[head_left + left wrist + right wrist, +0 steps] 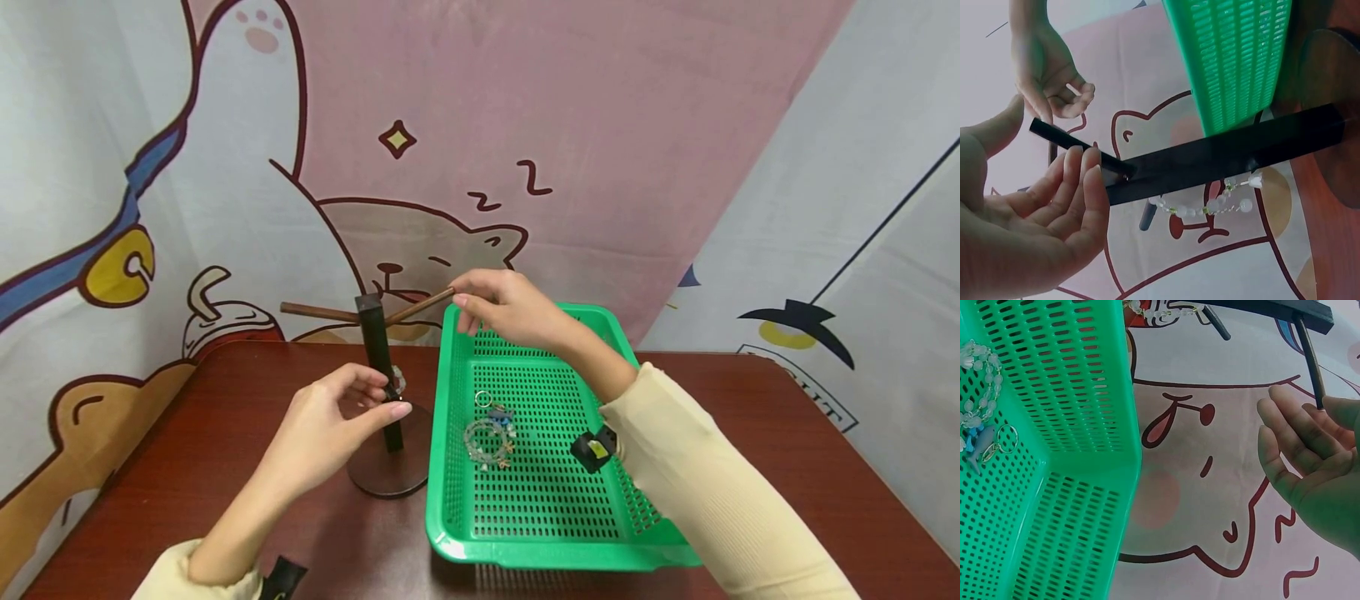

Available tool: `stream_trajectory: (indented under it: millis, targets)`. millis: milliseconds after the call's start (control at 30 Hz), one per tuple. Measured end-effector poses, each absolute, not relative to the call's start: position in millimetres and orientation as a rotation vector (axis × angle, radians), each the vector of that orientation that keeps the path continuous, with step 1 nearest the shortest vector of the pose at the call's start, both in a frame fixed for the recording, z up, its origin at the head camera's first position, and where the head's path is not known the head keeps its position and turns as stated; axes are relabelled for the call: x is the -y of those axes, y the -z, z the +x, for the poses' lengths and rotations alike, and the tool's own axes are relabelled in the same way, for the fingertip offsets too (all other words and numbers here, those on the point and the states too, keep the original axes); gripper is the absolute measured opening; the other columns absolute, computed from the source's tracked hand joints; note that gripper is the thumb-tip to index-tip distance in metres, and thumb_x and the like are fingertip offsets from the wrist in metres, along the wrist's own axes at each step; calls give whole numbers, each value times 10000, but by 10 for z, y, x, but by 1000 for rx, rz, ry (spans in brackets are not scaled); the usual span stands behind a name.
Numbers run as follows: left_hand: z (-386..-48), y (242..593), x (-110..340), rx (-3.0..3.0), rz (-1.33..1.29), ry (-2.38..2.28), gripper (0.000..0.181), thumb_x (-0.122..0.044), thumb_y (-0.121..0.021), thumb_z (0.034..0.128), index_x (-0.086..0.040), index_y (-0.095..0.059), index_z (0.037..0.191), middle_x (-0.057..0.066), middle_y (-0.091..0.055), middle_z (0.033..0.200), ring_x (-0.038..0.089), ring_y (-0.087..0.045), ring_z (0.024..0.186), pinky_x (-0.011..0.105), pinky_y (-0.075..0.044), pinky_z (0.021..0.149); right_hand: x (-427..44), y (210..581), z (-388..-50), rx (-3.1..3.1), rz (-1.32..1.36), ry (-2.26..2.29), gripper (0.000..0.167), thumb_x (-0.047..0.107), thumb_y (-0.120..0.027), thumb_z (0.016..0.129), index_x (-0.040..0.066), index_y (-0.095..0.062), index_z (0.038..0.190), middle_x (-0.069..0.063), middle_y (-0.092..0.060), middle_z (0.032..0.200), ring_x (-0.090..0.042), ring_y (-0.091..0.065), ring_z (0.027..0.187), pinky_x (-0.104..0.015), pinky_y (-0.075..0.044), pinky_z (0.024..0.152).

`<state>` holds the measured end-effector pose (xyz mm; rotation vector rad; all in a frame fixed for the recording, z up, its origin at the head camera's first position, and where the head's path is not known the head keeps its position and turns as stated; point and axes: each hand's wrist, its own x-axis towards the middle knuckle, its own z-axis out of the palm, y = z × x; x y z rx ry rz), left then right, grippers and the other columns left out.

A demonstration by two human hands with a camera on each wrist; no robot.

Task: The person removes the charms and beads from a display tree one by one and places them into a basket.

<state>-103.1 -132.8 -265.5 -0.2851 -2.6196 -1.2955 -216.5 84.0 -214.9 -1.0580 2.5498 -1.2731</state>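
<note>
A dark stand has an upright post (pixel 377 342) on a round base (pixel 386 467), with thin pegs at different heights. My right hand (pixel 510 308) pinches the tip of the upper right peg (pixel 423 306) between thumb and fingers. Beside a lower peg (pixel 1079 147) that juts from the post is my left hand (pixel 322 425); its fingertips are at the peg and its thumb stands apart. A pale beaded bracelet (pixel 1210 206) hangs from a peg on the far side of the post, partly hidden in the head view.
Right of the stand, a green perforated basket (pixel 442 500) stands on the brown table (pixel 750 467). Inside lie a clear beaded bracelet (pixel 468 446) with charms and a key ring (pixel 483 399) with a blue dolphin charm (pixel 982 447). A printed cloth (pixel 637 125) hangs behind.
</note>
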Motion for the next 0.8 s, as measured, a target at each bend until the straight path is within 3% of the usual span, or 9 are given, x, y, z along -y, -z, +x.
stream_trajectory:
  millis: [300,467,800]
  targets:
    - [-1037,2674,1286,2610,-250,1237,224,-227,-718,797,-61,-627,916,0,-628,801,110,-597,727,307,-460,655,-855,2159,-2165,-2552,-1077,1269,232,106,-482,953,-17,-566,1132,-84,-658,769,-194,-619,727,-311,-490,667]
    - [-1011,2647,1310,2637,-228,1203,212,-259,-694,817,-85,-637,923,-7,-621,812,121,-577,773,324,-424,669,-883,2162,-2151,-2554,-1097,1266,215,99,-486,950,-18,-575,1108,-59,-660,765,-216,-619,736,-317,-476,666]
    - [-957,2606,1432,2663,-240,1217,220,-236,-671,839,-62,-639,970,25,-655,918,130,-608,785,330,-450,670,-936,2162,-2107,-2527,-1117,1269,174,64,-515,923,27,-599,1071,-28,-656,747,-248,-618,745,-355,-467,684]
